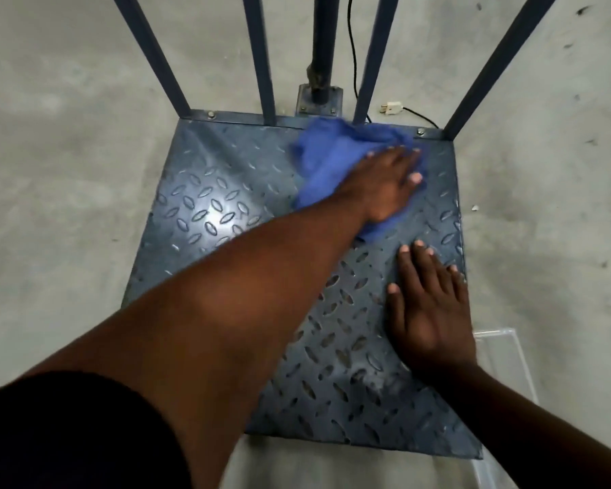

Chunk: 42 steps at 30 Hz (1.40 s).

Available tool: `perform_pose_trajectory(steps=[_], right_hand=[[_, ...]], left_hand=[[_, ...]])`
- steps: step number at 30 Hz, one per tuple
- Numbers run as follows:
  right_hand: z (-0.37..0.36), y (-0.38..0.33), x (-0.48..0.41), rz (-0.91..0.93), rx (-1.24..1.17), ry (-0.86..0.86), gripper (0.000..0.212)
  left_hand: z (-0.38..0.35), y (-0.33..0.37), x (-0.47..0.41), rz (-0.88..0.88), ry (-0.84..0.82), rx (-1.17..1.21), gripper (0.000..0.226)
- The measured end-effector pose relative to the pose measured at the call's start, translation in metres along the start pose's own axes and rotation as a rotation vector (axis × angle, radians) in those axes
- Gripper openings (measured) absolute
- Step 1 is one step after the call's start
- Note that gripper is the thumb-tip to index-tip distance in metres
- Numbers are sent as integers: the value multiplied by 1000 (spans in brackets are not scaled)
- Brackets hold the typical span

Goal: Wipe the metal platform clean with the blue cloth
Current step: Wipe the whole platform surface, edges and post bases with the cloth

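Note:
A blue-grey metal platform [205, 213] with a raised diamond tread lies on the concrete floor. A crumpled blue cloth [332, 153] sits on its far right part, near the back edge. My left hand [385, 185] reaches across and presses flat on the cloth, fingers straight and spread. My right hand [431, 305] rests flat on the platform's right side, nearer to me, fingers straight, holding nothing.
Blue metal bars [261, 65] and a dark post [323, 47] rise from the platform's back edge. A black cable with a white plug [390, 108] lies on the floor behind. A clear plastic container [505, 351] stands at the right, beside the platform.

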State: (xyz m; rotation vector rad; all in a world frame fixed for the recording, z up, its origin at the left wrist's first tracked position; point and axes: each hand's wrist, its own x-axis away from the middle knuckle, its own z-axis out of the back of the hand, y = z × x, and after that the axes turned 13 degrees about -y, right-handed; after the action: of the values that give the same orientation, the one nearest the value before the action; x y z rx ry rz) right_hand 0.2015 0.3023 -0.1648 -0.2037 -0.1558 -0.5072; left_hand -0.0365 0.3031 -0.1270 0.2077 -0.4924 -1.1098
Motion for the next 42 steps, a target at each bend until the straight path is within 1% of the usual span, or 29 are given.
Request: perform_pose_trajectory(steps=[1, 2, 3, 5, 8, 13, 15, 16, 17, 18, 19, 20, 21, 22, 23, 24, 25, 27, 28, 29, 30, 31, 32, 33, 34, 36, 38, 40, 42], right_hand=[[0, 1, 0, 1, -3, 8, 62], [-1, 1, 1, 4, -5, 11, 61], [0, 2, 0, 9, -5, 16, 61], [2, 2, -2, 19, -6, 20, 61], [4, 5, -2, 17, -7, -3, 62], [5, 3, -1, 18, -14, -37, 63], [5, 2, -3, 7, -13, -40, 63], [4, 3, -3, 1, -15, -39, 63], [4, 3, -2, 1, -15, -35, 63], [4, 3, -2, 4, -12, -31, 63], [4, 4, 0, 5, -11, -24, 63], [4, 4, 0, 5, -14, -14, 63], [4, 3, -1, 4, -20, -3, 62], [4, 1, -1, 2, -27, 6, 62], [5, 0, -2, -3, -30, 13, 61], [5, 0, -2, -3, -30, 16, 59], [7, 0, -3, 5, -32, 15, 57], [10, 2, -4, 27, -22, 10, 52], [11, 3, -4, 30, -26, 10, 51], [12, 3, -5, 33, -33, 11, 51], [13, 3, -6, 32, -35, 10, 53], [12, 2, -5, 31, -33, 6, 54], [10, 0, -4, 33, -27, 9, 56], [10, 1, -3, 33, -22, 23, 56], [10, 2, -3, 34, -30, 39, 56], [10, 3, -5, 32, -45, 35, 56], [12, 2, -3, 30, -94, 21, 53], [22, -2, 4, 64, -258, 61, 43], [44, -2, 11, 112, -467, 172, 27]], left_hand=[[-3, 20, -14, -88, -85, -45, 58], [-7, 31, -19, -129, -140, -92, 59], [-14, 33, -22, -145, -142, -147, 60], [-26, 15, -13, -101, -54, -209, 62], [-27, -30, 21, 135, 93, -170, 74], [-9, -123, 92, 505, 230, -197, 85], [-3, -139, 103, 744, 234, -110, 89], [-2, -131, 101, 852, 215, -36, 89], [2, -121, 84, 905, 185, -5, 90], [4, -106, 68, 844, 133, 13, 90], [8, -87, 48, 602, 3, 81, 91], [9, -67, 23, 216, -167, 169, 91], [2, -45, 5, -55, -276, 154, 89], [-8, -16, -1, -46, -238, 39, 85], [-19, 10, -8, 91, -107, -49, 81], [-28, 33, -16, 162, -16, -107, 76], [-35, 51, -22, 93, -50, -148, 72], [-37, 76, -31, -127, -204, -182, 65], [-33, 80, -32, -208, -245, -143, 62], [-25, 76, -28, -242, -219, -4, 59], [-23, 68, -19, -248, -127, 153, 57], [-28, 58, -2, -193, -3, 250, 56], [-36, 47, 20, -102, 120, 267, 55], [-45, 33, 42, 9, 210, 209, 56], [-53, 15, 65, 119, 239, 104, 59], [-66, -7, 105, 243, 192, -85, 65], [-73, -10, 120, 257, 161, -112, 70], [-71, -7, 120, 271, 157, -111, 71], [-69, -6, 116, 263, 165, -108, 71]])
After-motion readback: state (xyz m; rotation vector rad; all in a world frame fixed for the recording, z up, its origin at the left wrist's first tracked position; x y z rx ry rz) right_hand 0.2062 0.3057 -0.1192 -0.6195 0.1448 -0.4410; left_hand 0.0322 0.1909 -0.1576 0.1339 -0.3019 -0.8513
